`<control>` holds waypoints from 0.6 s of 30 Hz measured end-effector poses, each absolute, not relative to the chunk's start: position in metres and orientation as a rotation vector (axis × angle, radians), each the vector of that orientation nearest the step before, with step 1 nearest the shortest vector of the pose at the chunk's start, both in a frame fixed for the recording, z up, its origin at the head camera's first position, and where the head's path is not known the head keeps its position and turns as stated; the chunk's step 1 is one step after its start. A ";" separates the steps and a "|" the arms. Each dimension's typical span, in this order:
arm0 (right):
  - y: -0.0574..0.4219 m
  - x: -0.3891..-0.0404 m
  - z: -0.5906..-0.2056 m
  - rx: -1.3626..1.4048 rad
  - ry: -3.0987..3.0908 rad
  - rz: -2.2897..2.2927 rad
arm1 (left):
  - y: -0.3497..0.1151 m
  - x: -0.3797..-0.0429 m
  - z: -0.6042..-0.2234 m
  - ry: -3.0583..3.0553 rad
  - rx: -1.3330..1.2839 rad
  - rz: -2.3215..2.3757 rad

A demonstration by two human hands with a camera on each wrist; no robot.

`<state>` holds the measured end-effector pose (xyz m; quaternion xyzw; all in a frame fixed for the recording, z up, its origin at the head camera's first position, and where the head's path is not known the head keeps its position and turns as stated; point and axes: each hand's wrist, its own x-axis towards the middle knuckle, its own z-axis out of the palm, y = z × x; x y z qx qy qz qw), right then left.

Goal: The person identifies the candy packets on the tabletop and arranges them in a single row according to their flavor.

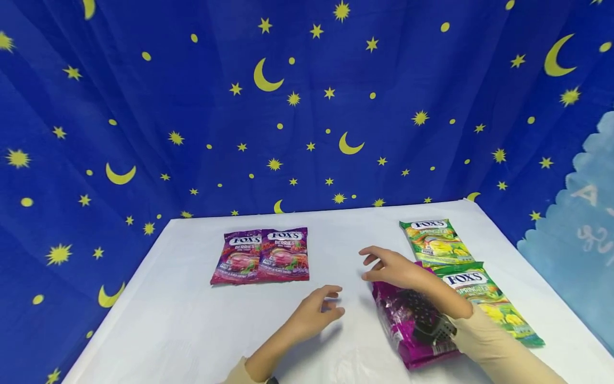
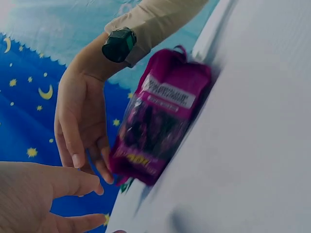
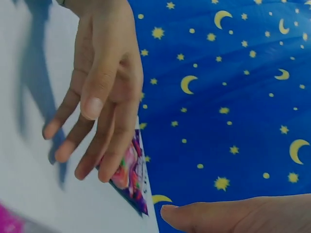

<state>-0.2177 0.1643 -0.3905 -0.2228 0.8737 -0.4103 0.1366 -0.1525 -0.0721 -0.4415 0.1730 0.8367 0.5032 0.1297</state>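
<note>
My left hand (image 1: 314,314) hovers over the white table, fingers loosely bent and holding nothing. The right hand (image 1: 395,269) is above the far end of a magenta bag (image 1: 395,325), its fingers relaxed with nothing between them. That bag has a clear window and a white label (image 2: 167,92), plain in the left wrist view, where a gap parts the two hands. It lies against a green-and-yellow Fox's Spring Tea candy bag (image 1: 499,304), partly covering it. A second Spring Tea candy bag (image 1: 434,242) lies behind. Only the right thumb (image 3: 233,216) shows in the right wrist view.
Two purple Fox's Berries candy bags lie on the table's left half; the right one (image 1: 285,256) overlaps the left one (image 1: 235,261). Blue star-and-moon cloth (image 1: 307,117) hangs behind the white table (image 1: 192,320). A light-blue cloth (image 1: 575,224) hangs at the right.
</note>
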 end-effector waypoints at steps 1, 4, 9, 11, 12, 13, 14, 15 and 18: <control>0.169 -0.215 -0.390 -0.642 2.535 -1.193 | -0.069 -0.152 -0.442 2.426 0.509 1.454; 0.180 -0.207 -0.390 -0.616 2.541 -1.232 | -0.062 -0.150 -0.442 2.423 0.537 1.446; 0.194 -0.198 -0.388 -0.551 2.551 -1.325 | -0.053 -0.148 -0.440 2.425 0.567 1.435; 0.201 -0.195 -0.387 -0.526 2.563 -1.359 | -0.048 -0.148 -0.439 2.417 0.577 1.437; 0.205 -0.193 -0.386 -0.512 2.570 -1.373 | -0.045 -0.148 -0.439 2.408 0.578 1.435; 0.208 -0.192 -0.386 -0.496 2.574 -1.388 | -0.042 -0.148 -0.438 2.403 0.578 1.426; 0.212 -0.190 -0.385 -0.483 2.583 -1.394 | -0.038 -0.149 -0.437 2.389 0.580 1.426; 0.216 -0.189 -0.385 -0.472 2.587 -1.402 | -0.034 -0.150 -0.437 2.378 0.578 1.423; 0.225 -0.184 -0.386 -0.440 2.607 -1.399 | -0.024 -0.152 -0.435 2.314 0.520 1.430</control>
